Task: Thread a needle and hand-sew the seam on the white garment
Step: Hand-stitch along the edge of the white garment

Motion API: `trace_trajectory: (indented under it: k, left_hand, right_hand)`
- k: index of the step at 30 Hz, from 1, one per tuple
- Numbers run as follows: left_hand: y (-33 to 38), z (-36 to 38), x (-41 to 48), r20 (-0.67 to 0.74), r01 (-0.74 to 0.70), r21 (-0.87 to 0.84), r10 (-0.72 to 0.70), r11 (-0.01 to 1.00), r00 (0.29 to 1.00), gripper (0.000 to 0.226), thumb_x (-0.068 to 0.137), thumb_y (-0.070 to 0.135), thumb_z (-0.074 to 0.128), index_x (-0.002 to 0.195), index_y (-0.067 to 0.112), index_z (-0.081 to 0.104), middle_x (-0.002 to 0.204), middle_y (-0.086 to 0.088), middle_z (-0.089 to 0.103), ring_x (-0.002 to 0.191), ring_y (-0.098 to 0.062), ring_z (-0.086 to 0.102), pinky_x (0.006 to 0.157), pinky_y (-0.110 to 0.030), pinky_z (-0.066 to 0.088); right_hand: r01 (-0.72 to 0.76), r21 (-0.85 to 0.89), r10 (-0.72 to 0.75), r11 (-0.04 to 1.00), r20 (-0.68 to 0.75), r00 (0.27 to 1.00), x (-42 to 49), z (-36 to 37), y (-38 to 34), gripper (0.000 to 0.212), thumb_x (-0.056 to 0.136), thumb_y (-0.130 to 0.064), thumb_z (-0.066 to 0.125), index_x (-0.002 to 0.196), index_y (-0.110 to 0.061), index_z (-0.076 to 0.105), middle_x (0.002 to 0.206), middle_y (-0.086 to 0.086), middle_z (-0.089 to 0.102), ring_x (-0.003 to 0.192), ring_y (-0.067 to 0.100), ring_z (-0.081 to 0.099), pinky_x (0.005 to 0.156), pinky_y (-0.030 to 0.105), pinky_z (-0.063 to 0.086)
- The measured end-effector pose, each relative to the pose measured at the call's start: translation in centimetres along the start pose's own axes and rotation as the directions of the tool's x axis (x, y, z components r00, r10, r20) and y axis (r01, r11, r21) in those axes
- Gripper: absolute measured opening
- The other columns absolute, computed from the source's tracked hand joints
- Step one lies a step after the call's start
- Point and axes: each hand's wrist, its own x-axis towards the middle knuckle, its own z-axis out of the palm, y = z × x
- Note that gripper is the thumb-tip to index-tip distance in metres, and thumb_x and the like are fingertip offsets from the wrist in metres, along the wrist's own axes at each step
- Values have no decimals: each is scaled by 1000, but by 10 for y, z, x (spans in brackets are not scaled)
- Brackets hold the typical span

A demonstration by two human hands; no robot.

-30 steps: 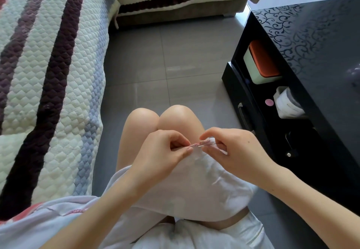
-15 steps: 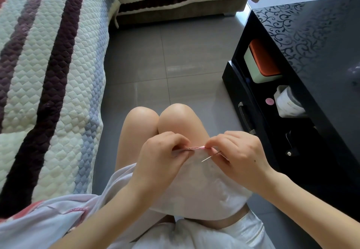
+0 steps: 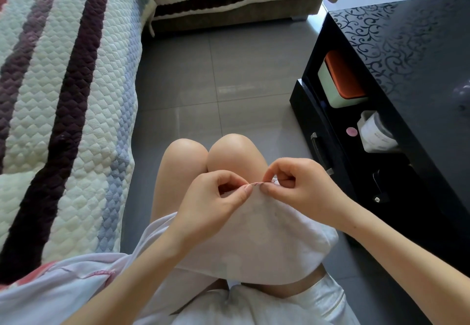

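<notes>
"Two hands are in view. How are they held?"

"Both are mine, raised over my bare knees (image 3: 229, 151), close together with the fingertips almost meeting. My left hand (image 3: 211, 197) is turned knuckles-up. Its thumb and forefinger pinch the top edge of the white garment (image 3: 267, 235), and its other fingers curl under."

"And the right?"

"My right hand (image 3: 302, 192) mirrors it from the other side. The forefinger hooks down with the thumb beneath, pinching the same edge just beside the left fingertips. The remaining fingers are folded into the palm. Both forearms come in from the bottom corners."

"Where is the sewing itself?"

"A short pink seam (image 3: 255, 184) runs along the stretch of edge between the two pinches. The garment hangs from there over my thighs and trails to my left, against a striped quilted cover (image 3: 63, 95). The needle is too small to make out."

"Anything nearby?"

"A glossy black cabinet (image 3: 407, 70) stands at my right."
</notes>
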Motion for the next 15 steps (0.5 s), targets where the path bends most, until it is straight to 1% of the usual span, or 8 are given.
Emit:
trace_trajectory:
  k: [1,3,5,7,8,9,11,15]
  left_hand:
    - [0,0,0,0,8,-7,-8,1000,1000,10,86,23,70,79,17,74,71,11,71,67,3,62,63,-12,46]
    - [0,0,1,0,29,-32,-29,999,1000,11,86,23,70,79,16,74,70,8,70,64,2,60,61,-12,45]
    - [0,0,1,2,57,-70,-57,996,998,11,87,23,70,79,15,74,70,5,71,63,-1,59,60,-14,45]
    - [1,-1,1,9,95,-126,-95,987,995,12,86,22,70,77,16,74,68,4,70,62,-2,57,60,-15,44]
    - [0,-2,1,12,118,-154,-117,981,993,13,86,22,70,76,17,74,67,6,69,62,-1,57,60,-15,44]
    - [1,-2,1,16,139,-180,-138,974,990,13,86,22,70,74,17,74,66,8,68,62,-1,57,60,-15,44]
    - [2,-2,1,31,168,-215,-166,962,986,14,86,22,70,73,18,75,66,9,69,63,0,58,61,-15,44]
    - [3,-1,0,41,174,-227,-169,958,985,12,85,23,70,76,18,75,69,7,71,65,0,60,62,-15,46]
  right_hand:
    - [-26,42,24,999,27,999,2,-2,-1,21,81,-19,74,69,-30,60,49,-14,42,50,6,40,54,18,27]
    - [-35,114,29,993,46,999,4,-6,-3,12,82,-20,74,78,-24,63,49,-12,37,50,7,35,54,16,27]
    - [-13,139,9,990,27,1000,2,-8,-5,7,87,-23,68,88,-18,63,54,-11,41,51,7,38,54,14,30]
    - [17,86,-16,996,-9,1000,-6,-8,-7,9,87,-25,57,87,-17,63,59,-10,53,55,9,48,54,19,37]
    - [40,37,-39,998,-37,999,-10,-7,-8,11,86,-23,55,85,-16,64,62,-10,58,57,11,52,54,24,41]
    - [70,-11,-71,997,-67,995,-15,-6,-10,11,85,-21,56,82,-15,66,62,-9,59,57,12,54,54,25,43]
    - [118,-93,-129,989,-119,985,-23,-3,-12,9,81,-17,61,75,-15,68,56,-10,58,50,10,52,50,21,42]
    - [111,-156,-135,982,-151,979,-25,2,-12,10,76,-16,65,68,-17,70,48,-4,55,43,16,49,48,26,41]
